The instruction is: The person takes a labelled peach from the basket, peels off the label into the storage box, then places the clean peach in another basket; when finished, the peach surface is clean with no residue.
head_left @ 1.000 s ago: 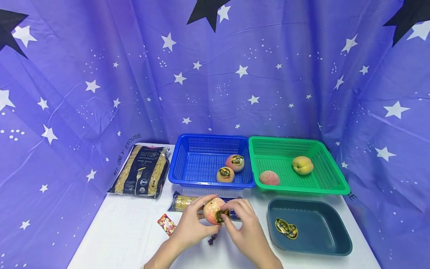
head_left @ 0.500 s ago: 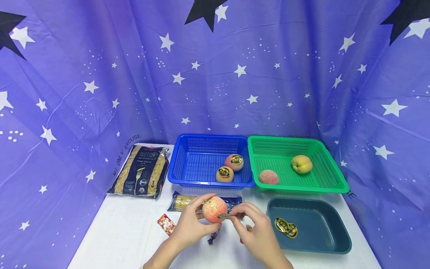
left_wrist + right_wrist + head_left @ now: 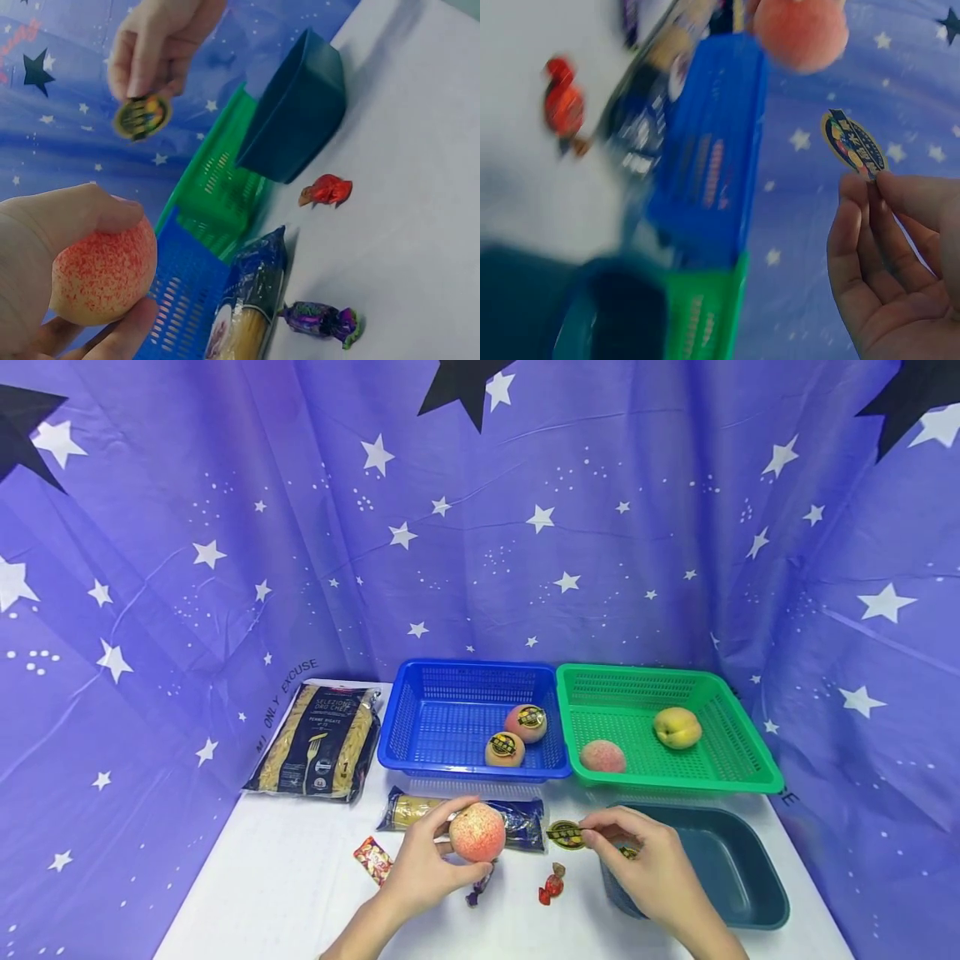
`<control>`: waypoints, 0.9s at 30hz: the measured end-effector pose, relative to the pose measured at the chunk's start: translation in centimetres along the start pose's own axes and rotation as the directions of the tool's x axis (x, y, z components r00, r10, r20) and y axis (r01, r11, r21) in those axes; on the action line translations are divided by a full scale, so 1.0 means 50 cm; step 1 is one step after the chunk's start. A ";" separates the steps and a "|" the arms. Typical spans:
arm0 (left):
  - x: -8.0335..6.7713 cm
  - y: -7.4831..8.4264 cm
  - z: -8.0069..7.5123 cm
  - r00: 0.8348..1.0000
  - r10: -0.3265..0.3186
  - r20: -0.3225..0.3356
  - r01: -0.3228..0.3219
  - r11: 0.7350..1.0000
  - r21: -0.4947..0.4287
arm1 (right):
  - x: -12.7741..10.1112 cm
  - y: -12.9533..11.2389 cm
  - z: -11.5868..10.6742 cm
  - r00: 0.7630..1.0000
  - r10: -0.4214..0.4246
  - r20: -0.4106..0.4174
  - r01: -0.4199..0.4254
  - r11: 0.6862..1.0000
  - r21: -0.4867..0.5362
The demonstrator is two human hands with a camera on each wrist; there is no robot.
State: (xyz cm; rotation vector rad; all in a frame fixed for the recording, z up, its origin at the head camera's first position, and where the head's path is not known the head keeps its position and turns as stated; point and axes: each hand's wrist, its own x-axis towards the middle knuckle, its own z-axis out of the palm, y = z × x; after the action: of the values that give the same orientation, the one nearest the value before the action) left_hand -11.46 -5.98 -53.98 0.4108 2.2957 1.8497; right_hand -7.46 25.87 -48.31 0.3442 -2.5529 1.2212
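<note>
My left hand (image 3: 427,864) holds a speckled red-and-yellow peach (image 3: 477,832) above the table, fingers and thumb curled round it; no sticker shows on the side facing the head view. Between thumb and fingertips, my right hand (image 3: 652,860) pinches a black-and-gold oval sticker (image 3: 565,834) by its edge. That hand is over the left side of the dark teal basin (image 3: 738,860). Part of another sticker (image 3: 628,852) in the basin shows past the fingers. In the right wrist view the pinched sticker (image 3: 853,142) stands up from the fingertips.
At the back, a blue basket (image 3: 442,727) holds two stickered peaches (image 3: 525,723). The green basket (image 3: 630,693) beside it has a pink peach (image 3: 603,757) and a yellow one (image 3: 677,727). Pasta bags (image 3: 315,743), a red candy (image 3: 552,885) and a purple candy (image 3: 480,887) lie around.
The sticker has come off the peach in my right hand's pinch. That hand has moved right, to the basin, uncovering the red candy. My left hand keeps holding the peach in nearly the same place.
</note>
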 end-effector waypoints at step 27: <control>-0.009 -0.011 0.001 1.000 -0.024 0.009 0.025 0.997 -0.071 | 0.013 0.244 -0.171 0.757 0.360 0.545 -0.419 0.908 -0.017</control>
State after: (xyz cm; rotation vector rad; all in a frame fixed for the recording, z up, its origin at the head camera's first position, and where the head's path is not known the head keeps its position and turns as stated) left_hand -11.11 -6.19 -54.52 0.3777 2.2125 1.9081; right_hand -10.80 40.01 -51.71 0.1941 -3.1706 1.6014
